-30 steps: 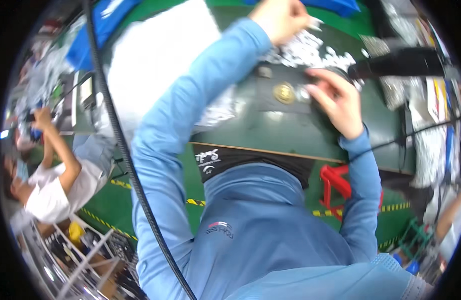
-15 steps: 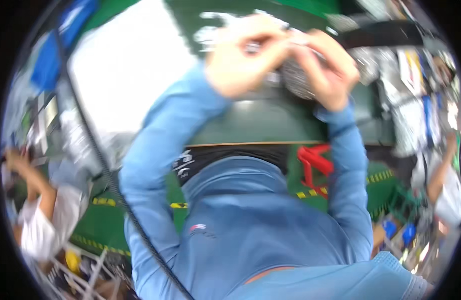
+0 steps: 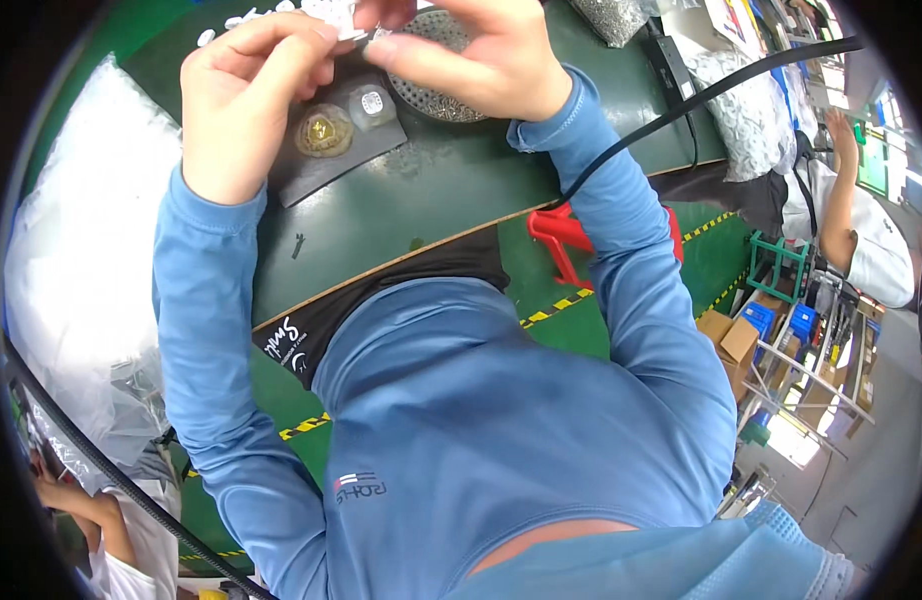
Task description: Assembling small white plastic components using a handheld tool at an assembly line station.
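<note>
— So, was there any writing about?

— Yes, in 3 places. White lettering ran over the black cloth (image 3: 289,345), left of centre; a small red, white and dark print (image 3: 359,487) marked the blue shirt (image 3: 521,430) at lower centre; and a square black-and-white code filled the label (image 3: 372,101) on a clear, rounded piece (image 3: 369,121) at upper centre.

— What lay beside that?

— A gold-coloured disc (image 3: 323,132), just to its left on the dark mat (image 3: 356,170). A round grey tray (image 3: 436,80) of small metal bits was partly behind the right hand.

— And the 2 hands?

— They met near the top edge. The left hand (image 3: 243,110) rose from the left, thumb and forefinger bent close together. The right hand (image 3: 486,65) came in from the right, its thumb stretched towards the left fingertips, its upper part cut off by the edge.

— Clamped on anything?

— I couldn't tell for either. Small white pieces (image 3: 333,12) showed right by the fingertips, at the top edge, left of centre.
</note>
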Demonstrator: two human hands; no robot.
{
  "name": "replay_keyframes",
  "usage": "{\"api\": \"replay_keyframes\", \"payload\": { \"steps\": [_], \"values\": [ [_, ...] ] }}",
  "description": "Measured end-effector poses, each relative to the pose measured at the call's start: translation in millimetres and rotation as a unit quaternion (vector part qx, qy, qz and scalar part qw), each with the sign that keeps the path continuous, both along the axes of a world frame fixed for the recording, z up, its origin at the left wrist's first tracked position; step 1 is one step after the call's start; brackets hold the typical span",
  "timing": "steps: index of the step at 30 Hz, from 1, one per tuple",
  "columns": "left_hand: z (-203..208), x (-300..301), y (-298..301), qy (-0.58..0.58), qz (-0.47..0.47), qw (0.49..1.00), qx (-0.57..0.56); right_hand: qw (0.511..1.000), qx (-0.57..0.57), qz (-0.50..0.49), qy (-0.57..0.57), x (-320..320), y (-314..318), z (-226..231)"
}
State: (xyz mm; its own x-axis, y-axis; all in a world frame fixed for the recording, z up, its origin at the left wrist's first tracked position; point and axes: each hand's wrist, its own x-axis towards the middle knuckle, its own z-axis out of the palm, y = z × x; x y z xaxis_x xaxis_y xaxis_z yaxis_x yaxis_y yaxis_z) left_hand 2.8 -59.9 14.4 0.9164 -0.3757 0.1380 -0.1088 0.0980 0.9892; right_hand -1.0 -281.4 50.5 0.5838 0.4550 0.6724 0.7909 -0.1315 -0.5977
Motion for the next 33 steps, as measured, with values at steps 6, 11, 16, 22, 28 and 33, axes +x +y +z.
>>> {"api": "replay_keyframes", "payload": {
  "steps": [6,11,16,22,28,33],
  "values": [
    [-16,12,9,-0.059,0.058,0.994,0.073,0.999,-0.04,-0.024,-0.021,-3,2,15],
    [-24,28,30,0.003,0.131,0.991,-0.015,0.962,-0.252,0.005,0.107,-9,-2,13],
    [-31,29,33,-0.007,0.121,0.993,-0.005,0.913,-0.357,-0.081,0.179,-23,7,26],
    [6,9,3,0.027,0.159,0.987,0.001,0.98,-0.166,0.04,0.105,-5,-18,-11],
    [-26,17,30,-0.048,0.117,0.988,0.087,0.976,-0.196,0.043,0.086,-4,-11,-16],
    [-20,-5,7,-0.103,0.021,0.993,0.056,0.992,-0.112,-0.042,-0.032,-23,-22,5]
  ]
}}
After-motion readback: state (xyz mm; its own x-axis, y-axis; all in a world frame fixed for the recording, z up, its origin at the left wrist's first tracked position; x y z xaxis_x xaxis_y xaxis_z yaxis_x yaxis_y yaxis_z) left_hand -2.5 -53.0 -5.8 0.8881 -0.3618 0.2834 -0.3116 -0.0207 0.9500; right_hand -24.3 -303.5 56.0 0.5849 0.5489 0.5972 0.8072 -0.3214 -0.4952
